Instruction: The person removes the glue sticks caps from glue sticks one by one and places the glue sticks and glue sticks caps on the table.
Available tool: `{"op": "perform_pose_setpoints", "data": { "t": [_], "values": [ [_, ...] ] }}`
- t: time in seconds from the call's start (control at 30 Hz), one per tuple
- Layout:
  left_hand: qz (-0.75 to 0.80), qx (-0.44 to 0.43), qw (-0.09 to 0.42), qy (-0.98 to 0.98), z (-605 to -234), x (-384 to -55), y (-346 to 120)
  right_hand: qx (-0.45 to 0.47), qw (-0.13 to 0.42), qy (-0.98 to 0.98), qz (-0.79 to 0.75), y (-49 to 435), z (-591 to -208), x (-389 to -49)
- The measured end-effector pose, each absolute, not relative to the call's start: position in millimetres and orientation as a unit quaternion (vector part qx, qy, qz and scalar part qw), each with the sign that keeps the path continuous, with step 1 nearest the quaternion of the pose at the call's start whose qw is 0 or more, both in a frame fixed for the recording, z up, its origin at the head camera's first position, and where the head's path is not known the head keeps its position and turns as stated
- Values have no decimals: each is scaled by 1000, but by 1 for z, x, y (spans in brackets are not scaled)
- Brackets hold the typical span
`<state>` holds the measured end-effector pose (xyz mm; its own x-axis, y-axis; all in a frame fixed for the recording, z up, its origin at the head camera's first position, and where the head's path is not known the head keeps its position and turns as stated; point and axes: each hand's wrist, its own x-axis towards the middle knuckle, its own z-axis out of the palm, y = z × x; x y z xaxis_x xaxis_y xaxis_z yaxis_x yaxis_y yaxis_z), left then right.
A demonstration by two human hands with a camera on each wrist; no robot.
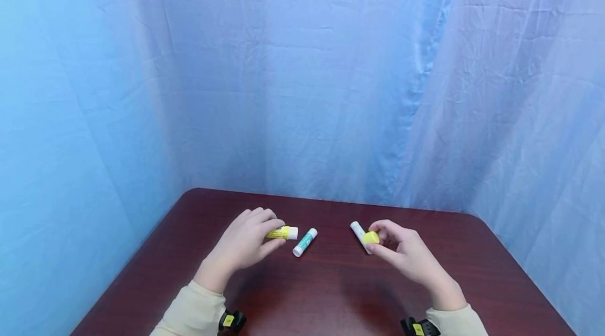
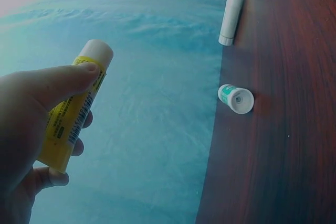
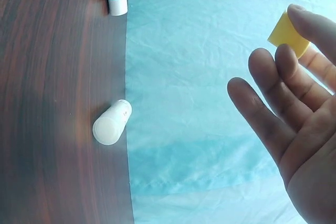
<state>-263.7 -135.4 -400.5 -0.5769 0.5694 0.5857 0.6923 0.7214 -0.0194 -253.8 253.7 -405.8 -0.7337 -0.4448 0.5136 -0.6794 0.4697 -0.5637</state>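
Note:
My left hand [image 1: 246, 239] grips a yellow glue stick [image 2: 73, 111] above the table. Dark print and a barcode run along its side, and its white end sticks out past the thumb. Between thumb and fingers, my right hand [image 1: 406, 249] pinches a yellow cap [image 1: 371, 237], with the other fingers loosely bent in the right wrist view. A green and white glue stick [image 1: 304, 242] lies on the table just right of my left hand. Beyond the yellow cap lies a white glue stick [image 1: 357, 231], partly covered by the cap in the head view.
The dark red-brown wooden table [image 1: 302, 294] has rounded far corners. Pale blue cloth [image 1: 302, 89] hangs behind it and along both sides. Each wrist wears a black strap, the left strap [image 1: 231, 320] and the right strap [image 1: 419, 327], below light sleeves.

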Motion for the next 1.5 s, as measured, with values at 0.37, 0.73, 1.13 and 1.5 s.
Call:
{"op": "perform_pose_setpoints", "data": {
  "t": [0.37,0.73,1.13,1.5],
  "values": [
    [-106,-331,291,-891,-401,-268,-139,328,152,-845,394,247,-408,-259],
    [-118,-305,289,-900,-400,-271,-148,339,170,-844,379,222,-403,-273],
    [-128,-270,282,-912,-404,-274,-155,331,185,-849,368,187,-398,-291],
    [-122,-269,278,-914,-410,-277,-157,329,163,-862,350,161,-399,-301]
  ]
}}
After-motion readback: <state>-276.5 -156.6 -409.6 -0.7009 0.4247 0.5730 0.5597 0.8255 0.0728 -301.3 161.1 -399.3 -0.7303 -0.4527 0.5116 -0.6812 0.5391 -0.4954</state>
